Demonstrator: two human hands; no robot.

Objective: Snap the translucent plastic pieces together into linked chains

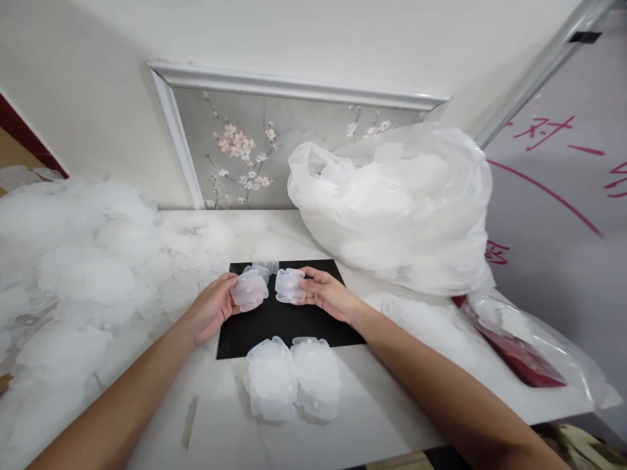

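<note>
My left hand (pixel 213 307) is closed around a small translucent plastic shell piece (pixel 249 290), held above a black mat (pixel 274 323) on the white table (pixel 382 418). My right hand (pixel 326 294) grips a second translucent shell piece (pixel 290 285) right beside the first; the two pieces are close together, nearly touching. Another clear piece (pixel 266 266) lies on the mat's far edge behind them. Two stacks of the same shells (pixel 292 377) sit side by side at the mat's near edge.
A big heap of loose translucent pieces (pixel 83 261) covers the table's left side. A large white plastic bag (pixel 396 209) full of pieces stands at the right, with a red item in clear wrap (pixel 519 352) below it. A flower picture (pixel 245 153) leans against the wall.
</note>
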